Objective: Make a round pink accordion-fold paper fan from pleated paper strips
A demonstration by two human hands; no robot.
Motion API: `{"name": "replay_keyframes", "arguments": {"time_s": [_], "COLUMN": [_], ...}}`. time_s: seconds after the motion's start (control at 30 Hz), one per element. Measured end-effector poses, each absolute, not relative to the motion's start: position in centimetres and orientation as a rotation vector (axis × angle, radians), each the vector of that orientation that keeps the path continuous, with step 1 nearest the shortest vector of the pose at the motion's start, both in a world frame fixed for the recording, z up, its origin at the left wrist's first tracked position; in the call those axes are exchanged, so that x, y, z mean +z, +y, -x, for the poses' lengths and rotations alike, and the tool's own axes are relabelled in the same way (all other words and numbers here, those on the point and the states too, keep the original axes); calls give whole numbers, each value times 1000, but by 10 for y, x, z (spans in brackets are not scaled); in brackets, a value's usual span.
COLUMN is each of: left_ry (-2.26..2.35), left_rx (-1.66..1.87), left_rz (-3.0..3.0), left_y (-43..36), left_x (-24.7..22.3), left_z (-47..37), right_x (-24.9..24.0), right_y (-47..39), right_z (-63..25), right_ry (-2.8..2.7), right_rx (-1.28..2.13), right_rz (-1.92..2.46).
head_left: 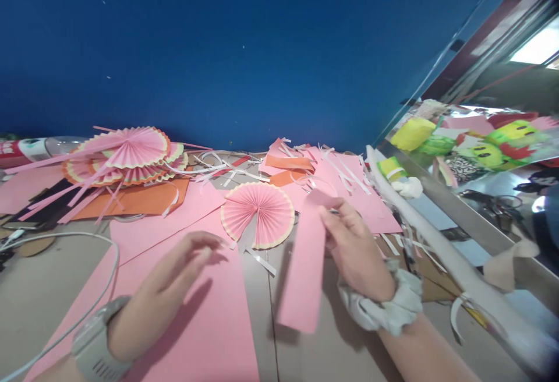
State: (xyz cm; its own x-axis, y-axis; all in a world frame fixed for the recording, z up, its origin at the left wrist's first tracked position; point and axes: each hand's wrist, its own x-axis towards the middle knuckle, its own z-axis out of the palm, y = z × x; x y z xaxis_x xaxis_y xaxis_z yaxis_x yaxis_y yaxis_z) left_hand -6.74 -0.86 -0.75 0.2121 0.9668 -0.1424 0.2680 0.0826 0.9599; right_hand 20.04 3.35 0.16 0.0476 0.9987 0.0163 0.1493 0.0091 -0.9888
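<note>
Pink paper strip (305, 265) upright, long axis vertical, top pinched in right hand (356, 251) fingers; left hand (168, 289) fingers loosely apart.

Matt pink paper makes up the strip (305, 265) pinched in the right hand (356, 251), the smooth sheet (209, 324) under the left hand (163, 294) and the pleated rosette (258, 214), while the wrist scrunchie (384, 306) is soft crumpled grey cloth.

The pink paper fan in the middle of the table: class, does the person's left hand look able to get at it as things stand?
Probably yes. The left hand hovers open just short of the fan, with only flat pink paper between them. The right hand, holding a pink strip, stays to the side.
</note>
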Motion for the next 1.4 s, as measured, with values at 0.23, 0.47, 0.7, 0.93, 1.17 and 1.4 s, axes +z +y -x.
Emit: {"name": "replay_keyframes", "arguments": {"time_s": [0.23,0.47,0.7,0.93,1.17,1.4], "left_ry": [1020,1262,1350,1108,653,576], "left_rx": [720,925,1065,1003,907,535], "left_rz": [-1173,-1219,-1294,-1256,-1009,-1027], "left_y": [-18,16,33,27,24,0], "left_x": [-4,-16,-24,-29,-36,-20], "left_z": [10,29,51,49,51,29], "right_x": [-12,-6,-9,-3,-5,2], "right_y": [21,30,28,32,30,10], "right_z": [-175,-198,-202,-209,-217,-198], "right_ry": [-1312,-1442,-1453,-1135,-1172,-1583], "right_rx": [1258,1102,1405,1535,1486,1750], "right_rz": [1209,1378,1261,1224,1124,989]}}
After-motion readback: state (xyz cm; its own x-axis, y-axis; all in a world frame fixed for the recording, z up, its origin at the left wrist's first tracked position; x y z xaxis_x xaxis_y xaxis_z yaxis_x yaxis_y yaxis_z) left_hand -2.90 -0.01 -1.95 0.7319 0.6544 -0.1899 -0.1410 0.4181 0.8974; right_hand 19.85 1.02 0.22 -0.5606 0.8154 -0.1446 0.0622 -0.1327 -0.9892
